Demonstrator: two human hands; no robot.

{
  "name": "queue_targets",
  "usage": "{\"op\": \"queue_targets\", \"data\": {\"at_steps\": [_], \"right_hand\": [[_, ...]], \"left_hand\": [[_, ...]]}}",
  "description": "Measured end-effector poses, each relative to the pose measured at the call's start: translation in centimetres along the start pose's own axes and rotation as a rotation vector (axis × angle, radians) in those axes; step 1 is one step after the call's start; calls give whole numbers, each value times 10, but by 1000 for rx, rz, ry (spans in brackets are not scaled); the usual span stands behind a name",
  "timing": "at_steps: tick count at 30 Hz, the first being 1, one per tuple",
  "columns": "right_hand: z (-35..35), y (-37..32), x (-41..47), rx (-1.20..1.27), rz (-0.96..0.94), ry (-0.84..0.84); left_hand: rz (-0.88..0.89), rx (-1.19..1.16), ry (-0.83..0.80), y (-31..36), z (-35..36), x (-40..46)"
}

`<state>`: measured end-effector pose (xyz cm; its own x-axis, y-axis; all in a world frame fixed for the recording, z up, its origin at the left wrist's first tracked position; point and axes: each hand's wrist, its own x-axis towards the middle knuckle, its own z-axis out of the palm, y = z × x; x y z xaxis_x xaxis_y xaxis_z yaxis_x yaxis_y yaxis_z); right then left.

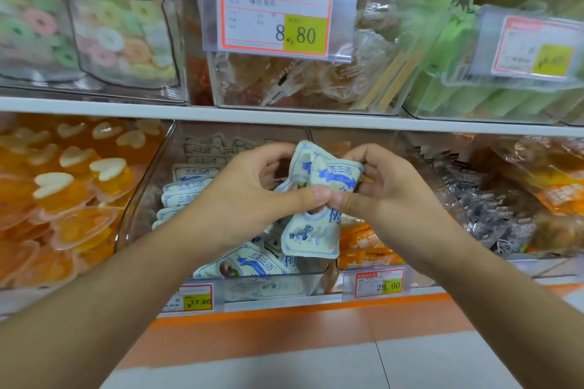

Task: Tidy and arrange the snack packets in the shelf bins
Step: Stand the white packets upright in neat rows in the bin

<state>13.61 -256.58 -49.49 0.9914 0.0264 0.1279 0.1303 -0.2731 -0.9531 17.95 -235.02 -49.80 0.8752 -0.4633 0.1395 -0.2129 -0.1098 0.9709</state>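
Two bare hands meet in front of the lower shelf, gathering a small bunch of white-and-blue snack packets between them. The left hand has fingers curled over the top of the bunch and its thumb pressed on the front. The right hand pinches the same bunch from the other side, so that the two thumbs touch at the middle. One packet hangs down below the grip.

This looks like the squaring-up step: loose packets collected and evened before going back. The next move probably calls for lowering the bunch into the clear middle bin directly behind the hands, set upright to match the neat row already standing along its left side. More of the same packets lie loose at the bin's front edge and likely need straightening too.

To the left, a bin holds orange jelly cups with white heart shapes. To the right, orange packets sit near the shelf's front edge, beside dark wrapped sweets. On the upper shelf, bins hold ring-shaped pastel sweets, brownish clear-wrapped snacks and green sticks. Price tags hang on the bin fronts.
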Motion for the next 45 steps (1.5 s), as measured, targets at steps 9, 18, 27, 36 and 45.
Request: {"op": "queue_targets", "data": {"at_steps": [9, 18, 27, 36, 45], "right_hand": [[-31, 11, -5, 183, 49, 114], [-49, 14, -5, 302, 157, 154], [-55, 15, -3, 283, 189, 177], [-56, 16, -4, 239, 173, 178], [-51, 11, -5, 200, 158, 181]], "left_hand": [[-255, 272, -82, -5, -6, -7], [-288, 830, -60, -33, -13, 15], [-504, 1080, -38, -38, -3, 57], [-444, 1095, -34, -49, 5, 47], [-447, 883, -135, -51, -5, 36]]}}
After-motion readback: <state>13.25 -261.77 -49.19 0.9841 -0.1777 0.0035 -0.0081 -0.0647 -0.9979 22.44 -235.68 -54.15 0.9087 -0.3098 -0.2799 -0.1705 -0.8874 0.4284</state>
